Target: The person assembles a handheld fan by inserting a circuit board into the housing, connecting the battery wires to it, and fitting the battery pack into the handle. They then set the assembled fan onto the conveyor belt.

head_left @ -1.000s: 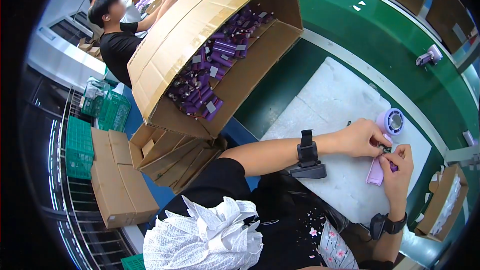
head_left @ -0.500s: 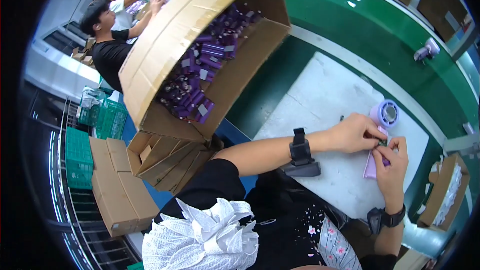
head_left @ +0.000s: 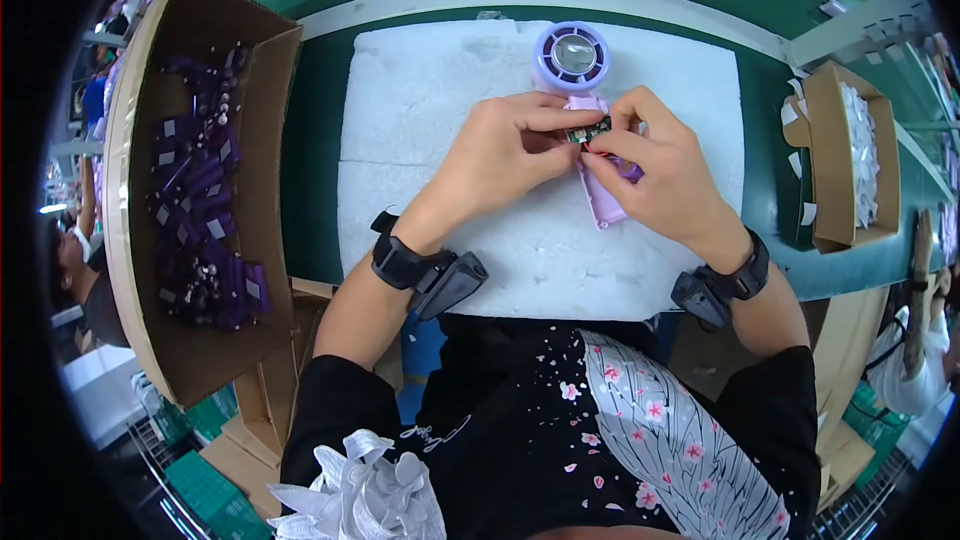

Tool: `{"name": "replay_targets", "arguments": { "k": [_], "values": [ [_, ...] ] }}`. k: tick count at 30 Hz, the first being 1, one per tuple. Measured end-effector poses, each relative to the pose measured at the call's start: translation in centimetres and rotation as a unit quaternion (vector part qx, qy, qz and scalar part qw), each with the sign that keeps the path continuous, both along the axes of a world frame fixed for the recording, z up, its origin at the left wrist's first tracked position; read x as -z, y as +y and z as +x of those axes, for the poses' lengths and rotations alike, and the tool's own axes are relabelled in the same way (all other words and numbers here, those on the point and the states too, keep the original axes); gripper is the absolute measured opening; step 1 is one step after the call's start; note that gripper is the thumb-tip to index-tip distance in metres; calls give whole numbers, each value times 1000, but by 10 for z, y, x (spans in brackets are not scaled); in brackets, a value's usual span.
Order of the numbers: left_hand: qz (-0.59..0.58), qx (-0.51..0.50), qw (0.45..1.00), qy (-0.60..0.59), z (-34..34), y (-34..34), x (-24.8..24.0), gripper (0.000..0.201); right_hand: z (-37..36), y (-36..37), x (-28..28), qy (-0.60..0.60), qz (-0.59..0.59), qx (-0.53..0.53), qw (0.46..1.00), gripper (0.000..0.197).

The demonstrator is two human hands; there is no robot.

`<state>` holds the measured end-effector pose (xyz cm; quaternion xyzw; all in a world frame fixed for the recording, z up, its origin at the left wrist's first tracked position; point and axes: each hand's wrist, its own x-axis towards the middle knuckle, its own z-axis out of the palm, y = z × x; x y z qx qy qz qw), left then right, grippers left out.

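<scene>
A lilac handheld fan lies on a white foam board (head_left: 420, 100), its round head (head_left: 546, 67) pointing away from me and its opened handle (head_left: 602, 208) toward me. Over the handle, my left hand (head_left: 505, 152) pinches a small green circuit board (head_left: 588, 131) between thumb and fingers. From the other side my right hand (head_left: 668, 172) closes its fingertips at the same board, where thin wires show. Part of a purple battery cell (head_left: 629, 170) peeks out beneath the right hand. The fingers hide much of the handle's inside.
At the left stands a deep cardboard box (head_left: 285, 70) with many purple battery packs (head_left: 205, 175). A smaller carton (head_left: 826, 155) with white parts (head_left: 862, 155) sits at the right. Green work surface (head_left: 310, 190) surrounds the foam board. Other people are at both edges.
My view has swung round, so the foam board and hands now sit mid-picture and the battery box is at the left. Both hands stay at the circuit board.
</scene>
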<state>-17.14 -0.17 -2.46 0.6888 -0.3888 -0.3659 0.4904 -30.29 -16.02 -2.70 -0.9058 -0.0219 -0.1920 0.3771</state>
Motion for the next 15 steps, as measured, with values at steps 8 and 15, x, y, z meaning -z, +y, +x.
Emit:
{"name": "replay_targets", "arguments": {
  "k": [8, 15],
  "values": [
    [-7, -48, 997, -60, -8, 2, -2, 37, 4, 5, -1, 13, 78, 35, 996, 17],
    [-99, -68, 989, -81, -19, -17, 19, 34, -3, -7, -5, 71, 70, 71, 992, 26]
  ]
}}
